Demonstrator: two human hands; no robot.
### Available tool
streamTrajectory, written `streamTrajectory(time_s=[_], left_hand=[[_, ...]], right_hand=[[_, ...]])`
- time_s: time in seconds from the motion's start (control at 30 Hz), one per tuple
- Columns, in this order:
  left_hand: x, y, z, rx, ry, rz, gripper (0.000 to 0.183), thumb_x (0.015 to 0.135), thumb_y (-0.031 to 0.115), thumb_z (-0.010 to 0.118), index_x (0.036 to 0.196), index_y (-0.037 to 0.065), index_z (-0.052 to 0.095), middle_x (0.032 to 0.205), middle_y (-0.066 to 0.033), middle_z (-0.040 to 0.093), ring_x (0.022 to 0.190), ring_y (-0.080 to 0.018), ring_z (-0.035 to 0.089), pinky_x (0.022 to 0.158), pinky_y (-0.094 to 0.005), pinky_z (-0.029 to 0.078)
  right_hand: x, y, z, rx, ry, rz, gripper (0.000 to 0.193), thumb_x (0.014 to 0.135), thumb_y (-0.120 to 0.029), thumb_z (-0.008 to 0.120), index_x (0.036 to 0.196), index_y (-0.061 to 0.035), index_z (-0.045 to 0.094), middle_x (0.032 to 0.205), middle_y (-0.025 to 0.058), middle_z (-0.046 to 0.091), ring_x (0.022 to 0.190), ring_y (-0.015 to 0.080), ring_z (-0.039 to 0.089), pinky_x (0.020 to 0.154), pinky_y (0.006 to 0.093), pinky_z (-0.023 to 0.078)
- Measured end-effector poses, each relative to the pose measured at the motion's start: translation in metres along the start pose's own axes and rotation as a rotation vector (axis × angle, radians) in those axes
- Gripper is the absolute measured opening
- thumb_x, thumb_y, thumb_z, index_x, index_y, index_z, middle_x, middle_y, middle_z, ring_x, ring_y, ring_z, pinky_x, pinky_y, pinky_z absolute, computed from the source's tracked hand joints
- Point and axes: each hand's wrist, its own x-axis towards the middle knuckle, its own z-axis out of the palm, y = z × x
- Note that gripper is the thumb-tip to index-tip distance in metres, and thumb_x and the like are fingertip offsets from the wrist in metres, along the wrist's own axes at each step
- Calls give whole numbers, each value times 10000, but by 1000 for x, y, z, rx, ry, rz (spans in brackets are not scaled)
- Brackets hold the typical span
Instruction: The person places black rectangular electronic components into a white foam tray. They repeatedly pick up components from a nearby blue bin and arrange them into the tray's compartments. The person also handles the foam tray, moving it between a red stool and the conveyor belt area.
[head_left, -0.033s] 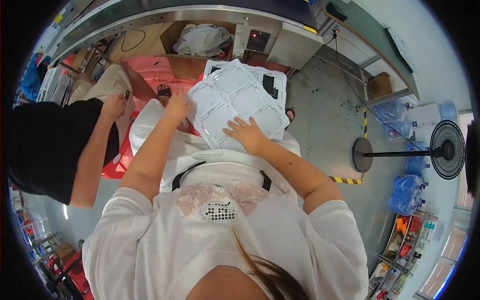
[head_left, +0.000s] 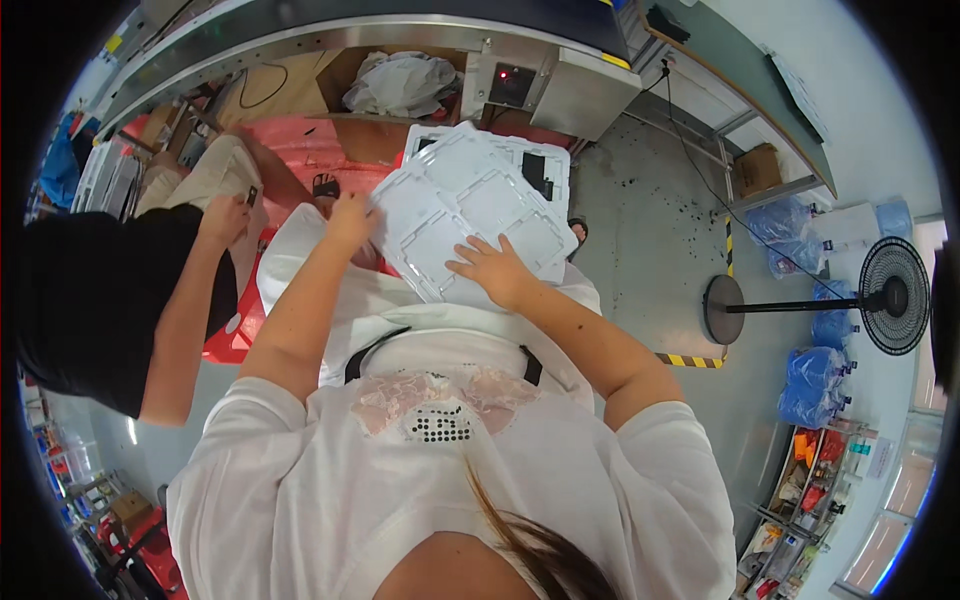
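Observation:
A thin white plastic tray [head_left: 478,205] with square recesses lies turned at an angle over my lap. Beneath its far side sits another white tray [head_left: 558,165], which has black pieces in its recesses. At the left corner of the upper tray, my left hand [head_left: 350,222] is closed, its fingertips pinching the edge. My right hand [head_left: 490,268] rests flat on the near right part of the same tray, fingers spread.
On my left sits a co-worker in a black shirt [head_left: 95,300], hands near their lap. A metal conveyor frame [head_left: 340,28] spans the far side, with a box of crumpled plastic [head_left: 405,82] below. A standing fan [head_left: 888,295] and wrapped water bottles [head_left: 812,385] are at right.
The upper tray and my hands stay almost in place. The co-worker's near arm has shifted slightly.

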Motion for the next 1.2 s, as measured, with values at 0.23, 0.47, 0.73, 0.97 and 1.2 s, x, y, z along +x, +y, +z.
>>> streamTrajectory(time_s=[0.23, 0.47, 0.73, 0.97, 1.2], left_hand=[[-45, -28, 4, -289, -87, -35, 272, 834, 249, 545, 872, -15, 599, 807, -214, 595, 795, -373, 570, 723, -419, 442], [-20, 48, -1, -272, -86, -282, 383, 818, 334, 579, 914, -36, 604, 767, -232, 594, 753, -382, 572, 709, -415, 445], [-10, 59, 8, -289, -95, -129, 333, 825, 266, 571, 914, -54, 570, 847, -261, 545, 800, -403, 526, 706, -445, 414], [17, 59, 1, -263, -282, -266, 366, 810, 284, 597, 970, -45, 573, 825, -249, 574, 762, -363, 562, 687, -422, 432], [11, 42, 20, -367, -136, -279, 433, 780, 275, 649, 1032, -65, 557, 818, -163, 612, 747, -254, 580, 672, -344, 451]], right_hand=[[-23, 5, 17, 204, 451, 890, 570, 785, -183, 572, 1305, -51, 377, 1325, 222, 357, 1240, 393, 315, 930, 587, 302], [-49, 55, 12, 721, 213, 1284, 597, 769, -307, 610, 1233, 14, 416, 1176, 231, 474, 1122, 379, 463, 853, 506, 399], [-74, 51, 9, 681, 58, 1303, 589, 695, -371, 645, 1107, 36, 538, 1094, 253, 531, 1008, 357, 550, 831, 419, 438], [-74, 68, 11, 898, -274, 1139, 504, 695, -425, 637, 855, 54, 640, 786, 221, 633, 710, 302, 627, 653, 371, 481], [-77, 92, 9, 1120, -529, 1088, 530, 679, -471, 655, 872, 23, 639, 720, 127, 610, 590, 193, 558, 553, 326, 442]])
